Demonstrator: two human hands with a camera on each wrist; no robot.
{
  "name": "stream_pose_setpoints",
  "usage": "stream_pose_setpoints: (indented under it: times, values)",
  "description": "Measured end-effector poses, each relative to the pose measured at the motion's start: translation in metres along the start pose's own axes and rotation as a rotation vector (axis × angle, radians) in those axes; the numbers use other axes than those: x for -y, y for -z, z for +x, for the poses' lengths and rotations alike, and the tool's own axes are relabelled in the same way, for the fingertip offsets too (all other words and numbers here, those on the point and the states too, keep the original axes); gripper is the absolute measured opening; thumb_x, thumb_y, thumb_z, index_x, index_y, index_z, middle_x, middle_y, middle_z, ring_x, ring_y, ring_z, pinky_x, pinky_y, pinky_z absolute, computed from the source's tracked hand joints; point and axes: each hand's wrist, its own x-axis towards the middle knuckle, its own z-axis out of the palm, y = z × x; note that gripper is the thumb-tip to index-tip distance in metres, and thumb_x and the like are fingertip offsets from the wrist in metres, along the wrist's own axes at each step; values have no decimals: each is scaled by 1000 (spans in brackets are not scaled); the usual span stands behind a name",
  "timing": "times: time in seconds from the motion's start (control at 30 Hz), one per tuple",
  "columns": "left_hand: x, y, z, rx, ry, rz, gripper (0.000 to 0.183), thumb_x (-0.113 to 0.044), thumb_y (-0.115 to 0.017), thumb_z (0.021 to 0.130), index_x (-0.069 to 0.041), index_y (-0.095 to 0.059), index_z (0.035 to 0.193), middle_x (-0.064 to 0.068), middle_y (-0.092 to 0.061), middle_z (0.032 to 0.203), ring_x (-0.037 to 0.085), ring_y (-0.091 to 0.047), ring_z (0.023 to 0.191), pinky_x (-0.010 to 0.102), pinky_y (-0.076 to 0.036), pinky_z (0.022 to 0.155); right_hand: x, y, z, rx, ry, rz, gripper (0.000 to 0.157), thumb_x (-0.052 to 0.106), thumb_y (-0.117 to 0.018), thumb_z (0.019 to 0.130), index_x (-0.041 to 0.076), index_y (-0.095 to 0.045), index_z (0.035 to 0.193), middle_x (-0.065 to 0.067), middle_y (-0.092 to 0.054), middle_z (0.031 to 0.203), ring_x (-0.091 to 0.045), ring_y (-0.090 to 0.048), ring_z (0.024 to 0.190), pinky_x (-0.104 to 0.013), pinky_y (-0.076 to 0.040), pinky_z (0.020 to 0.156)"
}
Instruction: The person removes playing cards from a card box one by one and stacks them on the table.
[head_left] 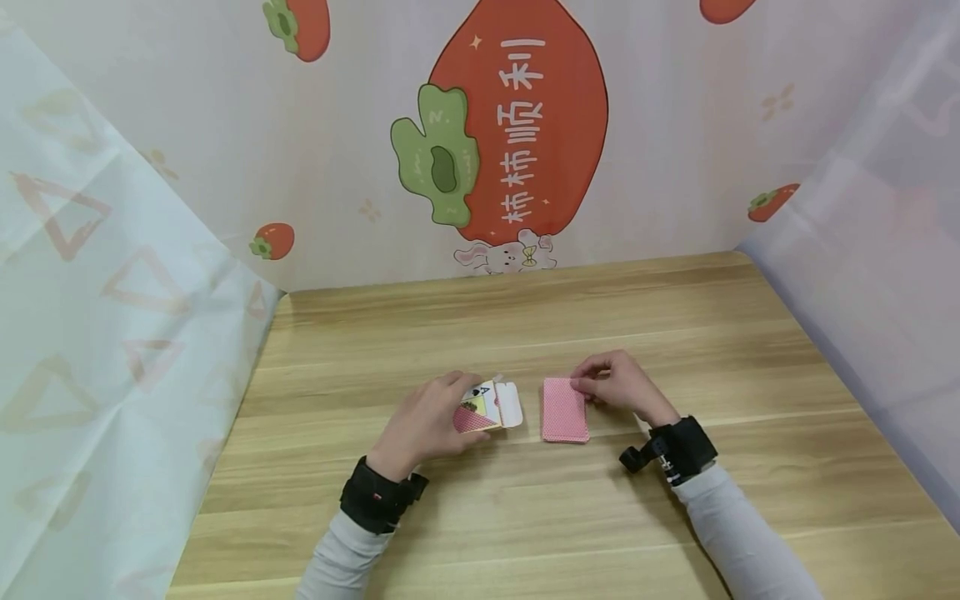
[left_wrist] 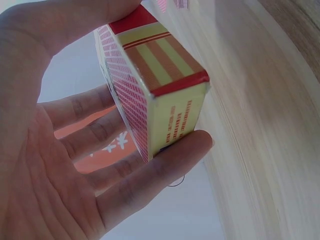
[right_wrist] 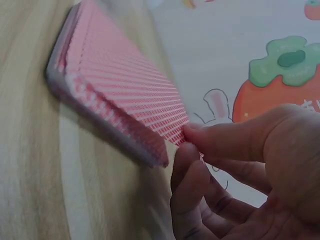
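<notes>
My left hand [head_left: 429, 418] holds a playing-card box [head_left: 477, 410] by its edges, between thumb and fingers. An ace picture shows on the box, and its white flap [head_left: 511, 405] stands out open on the right. In the left wrist view the box's striped end [left_wrist: 162, 60] faces the camera. Right of the box, a deck of pink-backed cards [head_left: 564, 417] lies face down on the table. My right hand [head_left: 618, 385] pinches a card [right_wrist: 150, 95] at the deck's upper right corner. In the right wrist view that corner is lifted off the cards [right_wrist: 107, 117] below.
The wooden table [head_left: 487, 517] lies under both hands. A patterned curtain [head_left: 660, 167] rises behind its far edge, and white cloth [head_left: 97, 333] hangs along the left side. Another cloth [head_left: 885, 267] hangs on the right. Black camera bands [head_left: 682, 450] sit on both wrists.
</notes>
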Motion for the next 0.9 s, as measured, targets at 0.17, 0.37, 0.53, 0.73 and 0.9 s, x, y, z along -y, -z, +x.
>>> stream_pose_setpoints:
  times: [0.17,0.37,0.53,0.73,0.9]
  values:
    - [-1,-1,0,-3,-11,5,76,-47,-87,72,-16,-58,136,3,-63,130,15,-62,106,33,-52,86,-4,-4,2,-41,72,-176,4,16,-78,86,15,-78,91,0,-72,89,-16,-61,77,-31,-49,68]
    - [-1,-2,0,-13,-32,18,75,-46,-87,72,-16,-58,134,3,-64,127,14,-63,103,32,-53,84,-4,-7,1,-54,123,-222,4,16,-80,86,15,-79,90,1,-72,86,-15,-59,71,-32,-48,65]
    - [-2,-1,1,-17,-43,30,74,-47,-86,72,-16,-58,134,2,-64,124,13,-63,98,31,-53,83,-1,-8,0,-68,120,-234,5,15,-80,85,14,-79,90,0,-72,85,-15,-58,70,-30,-48,63]
    - [-5,-2,0,-21,-63,33,73,-49,-86,72,-18,-58,132,-1,-65,118,10,-61,94,29,-53,80,12,-9,-7,-113,182,-212,5,14,-77,88,14,-78,92,0,-72,88,-14,-60,73,-29,-50,65]
    - [-9,-3,-1,-43,-104,13,72,-47,-88,72,-18,-59,131,1,-66,119,11,-63,96,31,-54,81,35,-15,-18,-76,301,-85,6,14,-73,91,13,-77,96,0,-73,90,-16,-66,76,-29,-54,68]
